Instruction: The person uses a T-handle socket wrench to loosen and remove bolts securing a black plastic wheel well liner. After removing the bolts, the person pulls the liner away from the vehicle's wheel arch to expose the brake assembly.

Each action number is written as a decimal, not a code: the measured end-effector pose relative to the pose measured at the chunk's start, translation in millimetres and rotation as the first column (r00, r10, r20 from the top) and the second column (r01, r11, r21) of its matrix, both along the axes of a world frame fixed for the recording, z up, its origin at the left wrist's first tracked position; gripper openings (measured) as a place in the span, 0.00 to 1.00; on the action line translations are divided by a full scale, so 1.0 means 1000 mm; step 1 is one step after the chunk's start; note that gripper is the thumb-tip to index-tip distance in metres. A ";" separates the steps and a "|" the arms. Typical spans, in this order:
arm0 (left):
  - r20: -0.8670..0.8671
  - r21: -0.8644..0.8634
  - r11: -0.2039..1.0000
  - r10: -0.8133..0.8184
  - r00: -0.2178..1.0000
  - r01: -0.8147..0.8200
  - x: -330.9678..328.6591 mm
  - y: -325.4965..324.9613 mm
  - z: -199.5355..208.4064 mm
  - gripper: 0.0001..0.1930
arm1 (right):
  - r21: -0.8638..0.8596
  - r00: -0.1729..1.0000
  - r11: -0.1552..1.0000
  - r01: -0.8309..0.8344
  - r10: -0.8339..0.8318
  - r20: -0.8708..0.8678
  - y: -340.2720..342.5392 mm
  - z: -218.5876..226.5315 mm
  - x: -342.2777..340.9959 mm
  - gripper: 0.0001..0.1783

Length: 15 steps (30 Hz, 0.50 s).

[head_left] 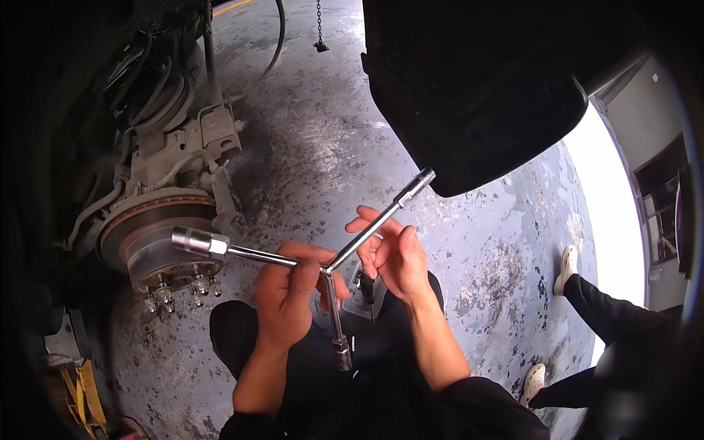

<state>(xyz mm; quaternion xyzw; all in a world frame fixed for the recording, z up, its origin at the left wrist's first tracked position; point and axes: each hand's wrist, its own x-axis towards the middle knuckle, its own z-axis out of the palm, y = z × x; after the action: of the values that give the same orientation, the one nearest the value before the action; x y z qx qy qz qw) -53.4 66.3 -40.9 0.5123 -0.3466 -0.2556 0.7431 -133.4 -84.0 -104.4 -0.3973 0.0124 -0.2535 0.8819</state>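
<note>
A chrome three-way socket wrench (378,220) is held at its hub by my left hand (284,308), whose thumb and fingers are closed around where the arms meet. One socket end points left toward a brake disc and wheel hub (158,249). Another reaches up and right, and the third hangs down over my lap. Beside the upper arm of the wrench, my right hand (405,273) has its fingers and thumb apart, partly behind the shaft and not gripping it. Several wheel studs with nuts (165,293) stick out of the hub's lower face.
Rusty suspension parts (180,143) sit above the disc. A black mudguard panel (477,110) hangs at upper right. A yellow stand (86,392) is at lower left. At right stands another person in dark trousers and pale clogs (567,270). The floor (499,286) is worn grey paint.
</note>
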 end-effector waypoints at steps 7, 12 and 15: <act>-0.074 -0.076 0.996 0.037 0.997 -0.043 -0.016 -0.018 0.032 0.11 | -0.234 0.975 0.950 0.208 -0.183 0.123 -0.004 0.121 0.003 0.16; 0.779 -0.322 0.798 0.529 0.336 -0.510 -0.008 0.002 0.039 0.13 | -0.145 0.966 0.973 0.181 -0.148 0.213 -0.006 0.153 0.004 0.16; 0.837 -0.512 0.724 0.542 -0.077 -0.462 0.003 -0.013 0.056 0.12 | -0.148 0.960 0.954 0.262 -0.242 0.139 0.003 0.165 0.007 0.17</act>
<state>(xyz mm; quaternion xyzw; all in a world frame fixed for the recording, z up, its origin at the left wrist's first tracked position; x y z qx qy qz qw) -50.5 53.0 14.9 0.6142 -0.5247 0.4372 0.3953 -126.2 -80.9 60.9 -0.4481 -0.0108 -0.3874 0.8056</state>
